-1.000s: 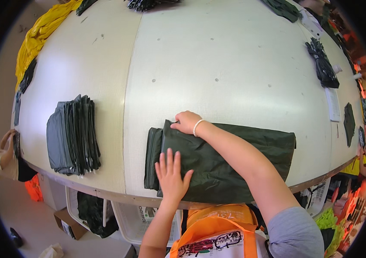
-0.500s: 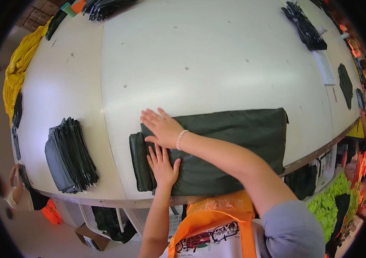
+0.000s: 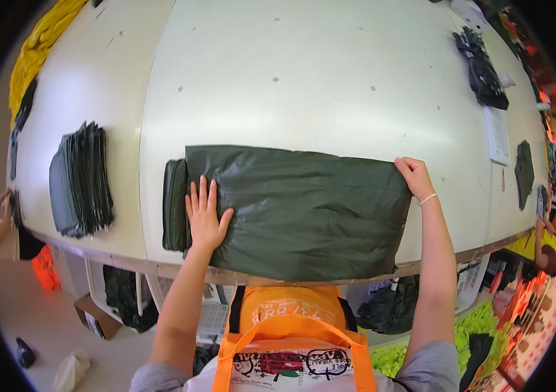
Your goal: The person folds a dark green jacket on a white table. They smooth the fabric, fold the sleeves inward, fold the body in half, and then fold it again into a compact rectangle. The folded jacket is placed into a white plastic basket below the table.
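A dark green, slightly shiny piece of fabric (image 3: 304, 212) lies spread flat along the near edge of the white table (image 3: 278, 111). My left hand (image 3: 206, 221) rests palm down on its left part, fingers apart. At the far right corner, my right hand (image 3: 414, 175) pinches the fabric's edge between thumb and fingers. A narrow folded dark green bundle (image 3: 174, 206) sits against the left end of the fabric, beside my left fingers. Further left stands a stack of folded dark green pieces (image 3: 83, 179), apart from both hands.
At the far right lie a dark bundle (image 3: 482, 72), a white sheet (image 3: 497, 134) and a small dark piece (image 3: 524, 175). Yellow fabric (image 3: 39, 49) covers the far left edge. Bins hold dark fabric (image 3: 392, 307) below. Other people (image 3: 4, 232) stand at both sides.
My right hand has left the fabric's left end and moved across to its far right corner, now gripping it. My left hand stays flat. The whole view has shifted.
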Tool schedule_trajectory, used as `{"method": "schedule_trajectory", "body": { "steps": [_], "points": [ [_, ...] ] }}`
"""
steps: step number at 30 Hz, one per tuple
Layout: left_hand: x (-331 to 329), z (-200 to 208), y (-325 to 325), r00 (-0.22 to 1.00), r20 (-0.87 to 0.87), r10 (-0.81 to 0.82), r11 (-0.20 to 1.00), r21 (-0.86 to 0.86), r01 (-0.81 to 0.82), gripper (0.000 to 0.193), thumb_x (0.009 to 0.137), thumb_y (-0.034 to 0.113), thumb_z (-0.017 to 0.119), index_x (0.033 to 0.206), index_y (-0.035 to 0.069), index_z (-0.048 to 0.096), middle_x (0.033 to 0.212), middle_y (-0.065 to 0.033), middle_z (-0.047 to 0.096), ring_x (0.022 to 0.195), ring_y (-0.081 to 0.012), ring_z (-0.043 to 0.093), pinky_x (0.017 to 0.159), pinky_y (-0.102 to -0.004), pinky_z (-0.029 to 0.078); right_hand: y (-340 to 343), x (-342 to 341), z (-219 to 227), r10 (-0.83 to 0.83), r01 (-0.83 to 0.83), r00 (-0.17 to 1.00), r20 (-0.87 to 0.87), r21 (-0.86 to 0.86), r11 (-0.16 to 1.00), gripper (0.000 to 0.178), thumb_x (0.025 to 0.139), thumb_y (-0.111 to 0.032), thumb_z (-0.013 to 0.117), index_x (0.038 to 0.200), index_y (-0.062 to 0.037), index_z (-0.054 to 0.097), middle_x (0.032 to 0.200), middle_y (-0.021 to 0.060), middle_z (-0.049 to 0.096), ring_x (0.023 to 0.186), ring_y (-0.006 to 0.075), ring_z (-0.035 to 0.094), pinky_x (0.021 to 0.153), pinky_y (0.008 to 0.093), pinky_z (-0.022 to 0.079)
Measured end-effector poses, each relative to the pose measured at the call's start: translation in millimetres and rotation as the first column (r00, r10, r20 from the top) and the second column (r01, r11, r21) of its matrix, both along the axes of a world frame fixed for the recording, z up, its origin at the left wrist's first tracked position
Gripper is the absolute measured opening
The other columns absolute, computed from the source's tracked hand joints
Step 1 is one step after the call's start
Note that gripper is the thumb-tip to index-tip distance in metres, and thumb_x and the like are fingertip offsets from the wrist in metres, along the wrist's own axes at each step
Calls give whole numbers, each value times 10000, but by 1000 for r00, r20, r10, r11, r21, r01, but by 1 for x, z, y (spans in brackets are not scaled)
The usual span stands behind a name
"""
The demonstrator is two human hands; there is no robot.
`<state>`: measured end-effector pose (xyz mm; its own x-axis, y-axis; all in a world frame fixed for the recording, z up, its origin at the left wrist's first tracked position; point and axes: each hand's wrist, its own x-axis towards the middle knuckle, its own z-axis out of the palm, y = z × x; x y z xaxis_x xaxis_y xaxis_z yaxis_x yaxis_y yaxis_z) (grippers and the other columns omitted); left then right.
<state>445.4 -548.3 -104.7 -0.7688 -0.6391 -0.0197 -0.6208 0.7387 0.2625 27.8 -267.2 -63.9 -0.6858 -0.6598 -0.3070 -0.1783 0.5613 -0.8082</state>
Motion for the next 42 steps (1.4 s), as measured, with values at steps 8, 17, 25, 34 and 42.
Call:
{"method": "schedule_trajectory", "body": {
  "steps": [8, 17, 25, 34, 42],
  "points": [
    [0, -1, 4, 999, -33, 31, 998, -52, -32, 701, 866, 434, 521, 1437, 94, 297, 1524, -125, 208, 1385, -381, 181, 1107, -520, 138, -29, 18, -34, 98, 126, 892, -441, 450, 884, 378, 908, -340, 570, 684, -36, 563, 616, 40, 558, 599, 204, 532, 609, 350, 409],
    [8, -7, 8, 998, -44, 40, 996, -74, -43, 698, 871, 446, 520, 1441, 112, 295, 1528, -112, 199, 1391, -363, 173, 1113, -504, 134, -43, 146, 33, 516, -467, 492, -701, 288, 836, 604, 853, -394, 574, 1397, -198, 401, 1499, 129, 269, 1385, 346, 221, 1086, 569, 181],
    [1, 1, -8, 998, 56, 37, 993, -117, -30, 736, 844, 470, 582, 1443, 146, 303, 1522, -90, 216, 1392, -338, 188, 1121, -494, 154, -45, 181, -13, 609, -525, 546, -575, 332, 784, 631, 880, -492, 520, 1432, -239, 348, 1529, 102, 205, 1408, 329, 159, 1117, 528, 120],
    [-102, 21, 148, 974, -225, 28, 995, 100, -6, 707, 875, 488, 520, 1416, 70, 334, 1493, -132, 276, 1381, -307, 241, 1112, -475, 184, -29, 164, -5, 430, -524, 716, -550, -17, 851, 592, 784, -231, 677, 1332, -149, 470, 1459, 134, 346, 1368, 338, 271, 1117, 501, 161],
    [-99, -3, 138, 968, -250, -39, 985, 154, 79, 688, 894, 504, 469, 1439, 120, 302, 1517, -94, 235, 1407, -276, 181, 1132, -453, 123, 89, 139, -3, -120, 99, 987, -109, -183, 978, 760, 876, -132, 614, 1485, -87, 162, 1508, 178, 209, 1365, 271, 269, 1105, 338, 224]
  ]
}}
